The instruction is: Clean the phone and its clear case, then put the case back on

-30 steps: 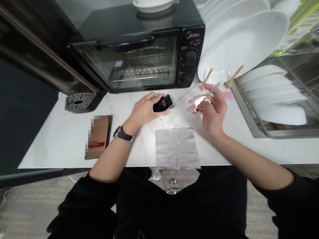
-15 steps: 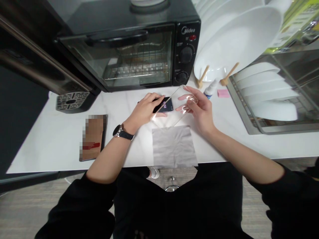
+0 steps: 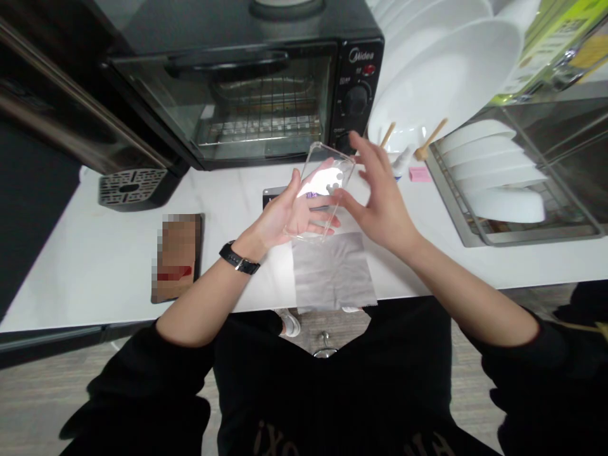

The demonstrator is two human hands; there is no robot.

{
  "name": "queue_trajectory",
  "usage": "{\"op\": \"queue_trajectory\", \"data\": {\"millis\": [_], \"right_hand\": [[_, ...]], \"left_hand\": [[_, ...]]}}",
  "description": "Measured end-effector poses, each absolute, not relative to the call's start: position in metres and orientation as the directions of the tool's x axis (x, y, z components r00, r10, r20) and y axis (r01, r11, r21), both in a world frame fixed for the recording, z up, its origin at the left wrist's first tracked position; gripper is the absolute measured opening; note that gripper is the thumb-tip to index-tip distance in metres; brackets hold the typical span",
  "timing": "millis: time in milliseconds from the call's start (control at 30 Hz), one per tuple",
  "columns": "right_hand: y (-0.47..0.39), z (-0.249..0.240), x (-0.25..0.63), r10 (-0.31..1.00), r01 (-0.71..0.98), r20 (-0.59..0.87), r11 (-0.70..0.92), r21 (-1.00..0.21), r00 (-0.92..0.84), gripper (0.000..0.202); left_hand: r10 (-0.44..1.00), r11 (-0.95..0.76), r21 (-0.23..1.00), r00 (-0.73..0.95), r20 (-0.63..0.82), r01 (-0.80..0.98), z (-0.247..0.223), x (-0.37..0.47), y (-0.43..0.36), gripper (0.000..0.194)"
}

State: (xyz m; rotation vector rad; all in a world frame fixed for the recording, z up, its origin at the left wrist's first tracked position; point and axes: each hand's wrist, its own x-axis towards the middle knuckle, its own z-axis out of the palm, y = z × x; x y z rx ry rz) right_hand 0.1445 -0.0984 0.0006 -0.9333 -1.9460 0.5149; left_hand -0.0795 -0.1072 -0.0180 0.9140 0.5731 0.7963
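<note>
My left hand [image 3: 285, 218] is palm up and grips a clear phone case [image 3: 327, 174] by its lower end, tilted up above the counter. My right hand [image 3: 380, 202] is just right of the case with its fingers spread; the thumb touches the case's right edge. A black phone [image 3: 272, 197] lies flat on the white counter [image 3: 95, 253] behind my left hand, mostly hidden by the hand and the case. A grey cloth [image 3: 332, 272] lies spread on the counter directly below both hands.
A black toaster oven [image 3: 247, 82] stands at the back, a drip tray [image 3: 127, 189] to its left. A brown packet [image 3: 177, 256] lies on the left. White plates [image 3: 441, 82], a dish rack [image 3: 498, 196], a small spray bottle [image 3: 403, 163] and a pink note [image 3: 420, 174] are on the right.
The clear case passed from my right hand to my left and moved left and up. My left hand left the phone. My right hand's fingers opened.
</note>
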Motion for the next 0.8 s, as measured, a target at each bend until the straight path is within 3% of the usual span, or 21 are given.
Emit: {"op": "queue_trajectory", "data": {"millis": [67, 133, 200, 267, 333, 500, 600, 700, 800], "right_hand": [[-0.125, 0.000, 0.161, 0.760, 0.501, 0.564, 0.643, -0.579, -0.324, 0.049], [-0.150, -0.009, 0.177, 0.748, 0.497, 0.472, 0.664, -0.559, -0.468, 0.032], [-0.168, -0.023, 0.188, 0.723, 0.490, 0.340, 0.670, -0.558, -0.601, 0.031], [-0.176, -0.036, 0.193, 0.725, 0.542, 0.320, 0.676, -0.499, -0.609, 0.021], [-0.177, -0.038, 0.196, 0.751, 0.580, 0.341, 0.656, -0.482, -0.566, 0.010], [-0.165, 0.009, 0.204, 0.799, 0.505, 0.485, 0.600, -0.620, -0.355, 0.012], [-0.148, 0.039, 0.192, 0.711, 0.538, 0.656, 0.667, -0.516, -0.252, 0.016], [-0.119, 0.037, 0.164, 0.616, 0.516, 0.724, 0.749, -0.416, -0.310, 0.013], [-0.095, 0.011, 0.139, 0.627, 0.520, 0.649, 0.760, -0.390, -0.431, 0.016]], "left_hand": [[0.823, 0.373, 0.824, 0.562, -0.082, -0.427, -0.016, -0.079, -0.107, 0.075], [0.826, 0.402, 0.782, 0.558, -0.085, -0.476, -0.015, -0.079, -0.107, 0.073], [0.817, 0.446, 0.733, 0.568, -0.099, -0.513, -0.016, -0.078, -0.107, 0.073], [0.801, 0.485, 0.704, 0.587, -0.117, -0.520, -0.018, -0.077, -0.108, 0.072], [0.789, 0.501, 0.698, 0.602, -0.125, -0.512, -0.019, -0.076, -0.109, 0.072], [0.768, 0.527, 0.702, 0.622, -0.152, -0.479, -0.019, -0.075, -0.110, 0.073], [0.749, 0.540, 0.711, 0.643, -0.161, -0.451, -0.024, -0.072, -0.108, 0.071], [0.731, 0.568, 0.681, 0.664, -0.159, -0.462, -0.030, -0.070, -0.107, 0.067], [0.733, 0.585, 0.642, 0.662, -0.158, -0.496, -0.034, -0.068, -0.105, 0.066]]}}
